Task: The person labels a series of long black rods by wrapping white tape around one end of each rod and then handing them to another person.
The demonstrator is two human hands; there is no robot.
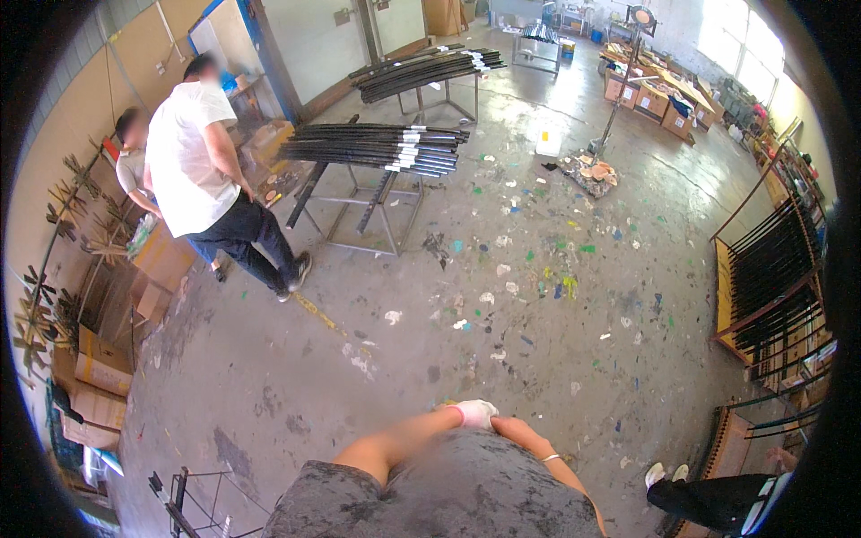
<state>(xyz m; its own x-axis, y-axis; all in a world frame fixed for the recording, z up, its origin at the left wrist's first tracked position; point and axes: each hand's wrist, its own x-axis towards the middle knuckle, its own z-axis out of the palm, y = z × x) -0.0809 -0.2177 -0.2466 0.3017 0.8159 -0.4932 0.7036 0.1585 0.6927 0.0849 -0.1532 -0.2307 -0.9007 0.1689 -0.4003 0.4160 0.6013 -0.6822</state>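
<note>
My left hand (475,413) wears a white glove with a pinkish cuff, held in front of my body at waist height. Its fingers are bunched and mostly out of sight, so whether it is open or closed does not show. My right hand (507,425) is bare and meets the glove from the right, its fingers bent against the glove's edge as if pinching it. A pale band (550,457) circles my right wrist. Below both hands is my dark mottled shirt (448,489). No other thing shows in either hand.
Black rods lie bundled on a metal stand (395,242), with more rods (430,74) behind. Two people stand at the left, one in a white shirt (184,148). A rod rack (771,278) and another person's legs (708,502) are at right. Paint spots mark the floor (502,314).
</note>
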